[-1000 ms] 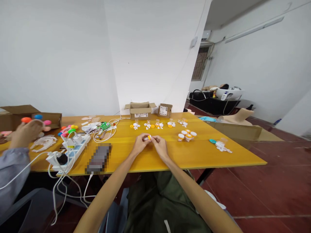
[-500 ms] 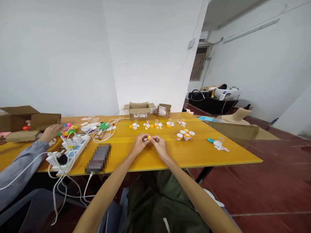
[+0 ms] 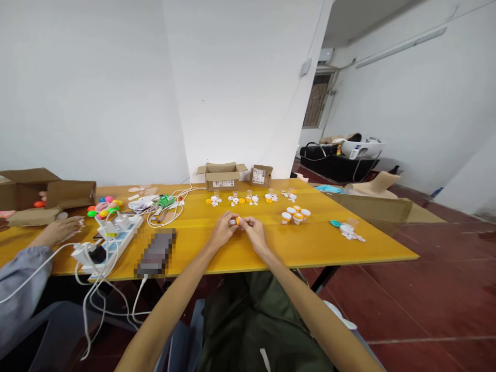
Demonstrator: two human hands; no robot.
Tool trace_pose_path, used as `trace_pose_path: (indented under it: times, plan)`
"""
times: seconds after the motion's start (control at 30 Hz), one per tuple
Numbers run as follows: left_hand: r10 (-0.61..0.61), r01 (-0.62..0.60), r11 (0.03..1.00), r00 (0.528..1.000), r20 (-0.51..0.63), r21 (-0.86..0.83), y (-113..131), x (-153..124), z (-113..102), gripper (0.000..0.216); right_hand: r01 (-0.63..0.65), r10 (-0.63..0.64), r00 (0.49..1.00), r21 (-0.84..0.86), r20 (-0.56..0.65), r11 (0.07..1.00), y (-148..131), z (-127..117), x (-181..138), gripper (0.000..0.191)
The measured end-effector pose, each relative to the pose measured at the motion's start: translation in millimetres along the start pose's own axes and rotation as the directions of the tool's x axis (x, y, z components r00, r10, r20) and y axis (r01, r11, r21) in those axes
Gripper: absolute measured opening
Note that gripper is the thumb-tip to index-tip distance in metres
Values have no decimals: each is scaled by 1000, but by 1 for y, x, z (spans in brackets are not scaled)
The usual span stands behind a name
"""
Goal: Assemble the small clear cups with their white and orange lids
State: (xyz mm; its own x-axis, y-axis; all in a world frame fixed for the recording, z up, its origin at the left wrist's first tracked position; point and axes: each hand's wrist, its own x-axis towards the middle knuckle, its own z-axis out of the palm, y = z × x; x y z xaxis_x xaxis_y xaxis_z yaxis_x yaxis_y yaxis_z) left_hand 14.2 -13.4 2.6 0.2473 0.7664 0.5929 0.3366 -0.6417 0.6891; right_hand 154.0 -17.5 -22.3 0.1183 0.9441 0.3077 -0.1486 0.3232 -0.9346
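Note:
Above the middle of the table, my left hand [image 3: 223,230] is closed around a small clear jar [image 3: 233,222] with white bits inside. The fingers of my right hand [image 3: 253,231] pinch the orange lid [image 3: 237,220] at the jar's right end. Most of the jar is hidden by my fingers. To the right stands a cluster of jars [image 3: 297,217] with white and orange tops. Behind my hands, several small groups of white parts [image 3: 235,200] and orange rings [image 3: 242,201] lie along the table.
At the right lie a teal ring [image 3: 335,223] and white parts [image 3: 351,232]. Cardboard boxes [image 3: 221,181] stand against the wall. On the left are a phone [image 3: 157,252], a power strip [image 3: 124,238], cables, colourful balls [image 3: 104,208] and a co-worker's hand [image 3: 58,231].
The co-worker's hand has moved left and nearer, away from the colourful balls, and now touches something whitish. My own hands keep nearly the same place, both still on the jar.

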Motion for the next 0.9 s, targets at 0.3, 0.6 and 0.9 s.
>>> trace_pose_path:
  times: [0.3,0.6,0.9]
  plan:
    - [80,-85,985,996,42,148,-2,-3,0,28,-9,12,999,59,-45,998,0,2,0,48]
    - [157,-160,969,987,32,187,-4,-2,0,25,19,-17,999,64,-35,998,5,2,2,45]
    - [20,-19,999,999,-28,36,-4,4,3,24,100,-100,995,14,-15,995,2,3,1,37]
